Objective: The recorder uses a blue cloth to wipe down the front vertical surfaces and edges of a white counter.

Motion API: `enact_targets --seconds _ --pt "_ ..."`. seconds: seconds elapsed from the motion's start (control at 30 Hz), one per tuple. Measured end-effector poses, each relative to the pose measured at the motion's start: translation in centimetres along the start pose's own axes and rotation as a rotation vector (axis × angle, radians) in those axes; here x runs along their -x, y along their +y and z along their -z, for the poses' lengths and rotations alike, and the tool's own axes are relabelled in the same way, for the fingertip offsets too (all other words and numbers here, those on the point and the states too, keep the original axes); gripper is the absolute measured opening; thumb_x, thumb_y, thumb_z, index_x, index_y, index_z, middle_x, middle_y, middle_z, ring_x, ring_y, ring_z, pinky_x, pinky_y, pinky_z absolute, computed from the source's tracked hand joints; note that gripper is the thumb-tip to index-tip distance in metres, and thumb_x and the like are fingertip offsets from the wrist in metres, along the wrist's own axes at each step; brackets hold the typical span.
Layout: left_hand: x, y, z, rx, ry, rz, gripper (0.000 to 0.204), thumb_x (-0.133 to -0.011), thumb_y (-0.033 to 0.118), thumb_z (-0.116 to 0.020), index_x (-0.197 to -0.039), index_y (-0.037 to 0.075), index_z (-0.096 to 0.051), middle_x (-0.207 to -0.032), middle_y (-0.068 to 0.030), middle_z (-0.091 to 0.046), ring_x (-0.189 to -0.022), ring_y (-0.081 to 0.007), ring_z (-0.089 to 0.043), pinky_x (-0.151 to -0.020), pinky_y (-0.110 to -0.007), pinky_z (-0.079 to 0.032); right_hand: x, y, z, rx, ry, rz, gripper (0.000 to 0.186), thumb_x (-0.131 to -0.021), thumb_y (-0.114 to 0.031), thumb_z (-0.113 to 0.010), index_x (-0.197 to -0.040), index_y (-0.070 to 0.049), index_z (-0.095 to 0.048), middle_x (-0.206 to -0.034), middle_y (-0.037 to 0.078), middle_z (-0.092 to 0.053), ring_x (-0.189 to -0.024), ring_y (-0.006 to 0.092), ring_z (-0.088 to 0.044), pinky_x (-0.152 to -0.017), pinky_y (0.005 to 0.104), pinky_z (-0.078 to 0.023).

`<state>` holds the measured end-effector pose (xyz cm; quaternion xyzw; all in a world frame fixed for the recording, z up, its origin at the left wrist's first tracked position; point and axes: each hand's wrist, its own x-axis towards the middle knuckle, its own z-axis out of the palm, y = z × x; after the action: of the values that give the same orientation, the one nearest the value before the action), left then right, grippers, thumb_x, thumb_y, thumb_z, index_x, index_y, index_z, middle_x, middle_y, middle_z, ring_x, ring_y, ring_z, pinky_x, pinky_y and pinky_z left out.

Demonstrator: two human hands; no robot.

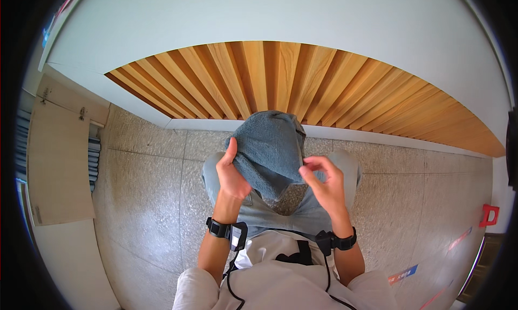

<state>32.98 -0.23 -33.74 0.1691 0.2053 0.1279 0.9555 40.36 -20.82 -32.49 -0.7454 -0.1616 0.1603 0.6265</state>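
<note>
A blue-grey terry towel point(268, 151) hangs in folds in front of me, above my bent knees. My left hand point(233, 175) grips its left side, with the thumb upright along the edge and the other fingers hidden beneath the cloth. At the towel's right edge, my right hand point(325, 181) pinches the fabric between thumb and fingertips. The towel's far end rises close to the base of the slatted panel. Its underside cannot be seen.
A wooden slatted panel point(272, 75) set in a white front point(280, 13) stands just ahead. Beige cabinet door point(58, 161) at left, with grey rolls beside it. The speckled floor point(143, 191) lies around me. A red fixture point(489, 215) is at far right. Cables run from my wristbands.
</note>
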Motion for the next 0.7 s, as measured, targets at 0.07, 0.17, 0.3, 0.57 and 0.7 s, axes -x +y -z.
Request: enact_targets --seconds 0.07,0.17,0.3,0.57,0.7 --pt "-0.2 -0.1 -0.3 0.046 -0.040 -0.009 0.052 -0.101 0.038 -0.047 -0.133 -0.003 -0.050 -0.133 -0.0161 -0.057 -0.121 -0.0339 -0.054 -0.106 -0.049 -0.039 0.1 0.0 -0.5 0.070 -0.024 0.111 0.030 -0.079 -0.018 -0.079 -0.096 0.000 -0.064 -0.091 0.008 -0.065 -0.084 0.0183 -0.062 -0.078 0.0303 -0.049" --pt "0.0 -0.3 -0.7 0.044 0.011 -0.012 0.054 -0.101 0.040 -0.044 -0.131 -0.005 -0.051 -0.133 -0.0191 -0.057 -0.119 -0.0348 -0.055 -0.105 -0.048 -0.039 0.0 0.8 -0.2 0.192 -0.079 0.225 0.029 -0.080 -0.018 -0.079 -0.093 0.001 -0.061 -0.089 0.007 -0.063 -0.084 0.0155 -0.060 -0.078 0.0297 -0.048" --pt "0.7 -0.6 -0.8 0.009 0.003 0.009 0.054 -0.101 0.040 -0.043 -0.132 -0.004 -0.050 -0.134 -0.0177 -0.056 -0.121 -0.0340 -0.053 -0.106 -0.048 -0.039 -0.4 0.5 1.0 -0.269 0.039 -0.038 0.020 -0.086 -0.008 -0.073 -0.098 0.000 -0.059 -0.090 0.002 -0.060 -0.084 0.0069 -0.054 -0.072 0.0212 -0.043" --pt "0.9 -1.6 -2.3 0.024 -0.031 -0.022 0.057 -0.101 0.046 -0.044 -0.134 0.000 -0.050 -0.133 -0.0142 -0.057 -0.122 -0.0316 -0.053 -0.106 -0.046 -0.039 -0.8 -3.2 1.7 0.089 0.142 0.501 0.018 -0.078 -0.001 -0.075 -0.094 -0.003 -0.066 -0.095 0.005 -0.062 -0.088 0.0148 -0.058 -0.075 0.0270 -0.046" --pt "0.5 -2.5 -2.7 0.059 -0.079 -0.026 0.056 -0.099 0.047 -0.047 -0.133 0.002 -0.050 -0.131 -0.0118 -0.057 -0.121 -0.0280 -0.053 -0.105 -0.045 -0.040 0.6 -3.8 0.7 0.352 0.014 0.681 0.018 -0.074 -0.005 -0.078 -0.087 -0.005 -0.067 -0.091 0.006 -0.062 -0.083 0.0260 -0.058 -0.077 0.0381 -0.045"
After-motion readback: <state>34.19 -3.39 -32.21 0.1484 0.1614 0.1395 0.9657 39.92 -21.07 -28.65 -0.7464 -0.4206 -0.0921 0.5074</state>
